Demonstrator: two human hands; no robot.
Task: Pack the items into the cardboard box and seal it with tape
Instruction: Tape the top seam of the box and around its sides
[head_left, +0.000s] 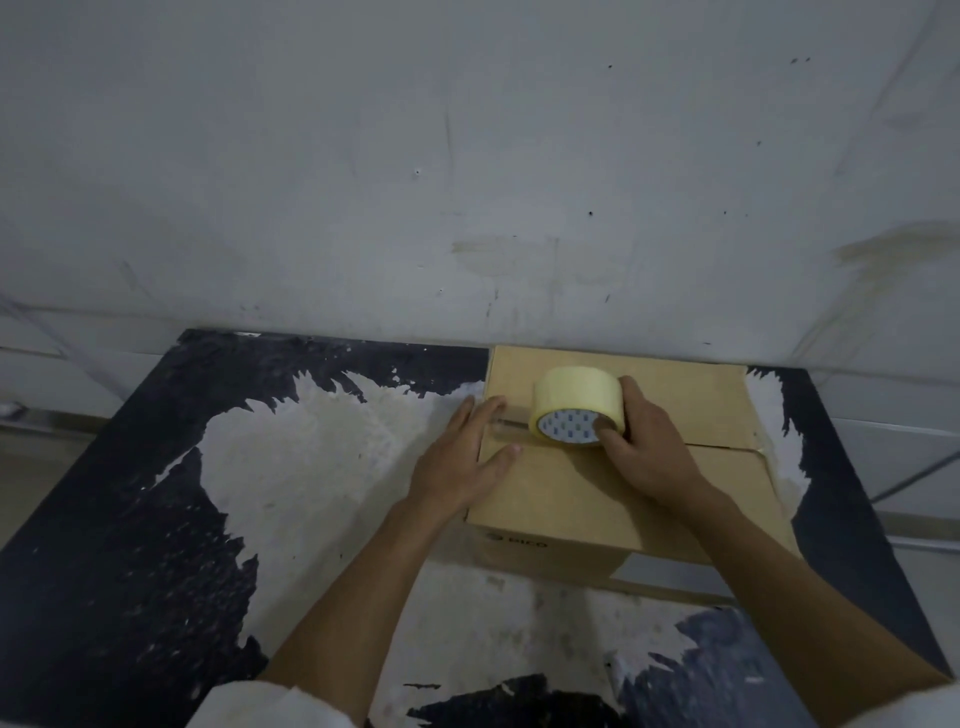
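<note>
A closed cardboard box stands on the table at the right, its back against the wall. The two top flaps meet at a seam running left to right. A pale yellow tape roll stands on edge on the box top, over the seam near its left end. My right hand grips the roll, thumb in its core and fingers over its far side. My left hand lies flat with straight fingers on the box's left top edge, pressing a clear strip of tape there. What is inside the box is hidden.
The table has a worn black top with large white scraped patches. A grey scuffed wall rises right behind it. The table's left edge runs diagonally at the left; floor shows beyond both sides.
</note>
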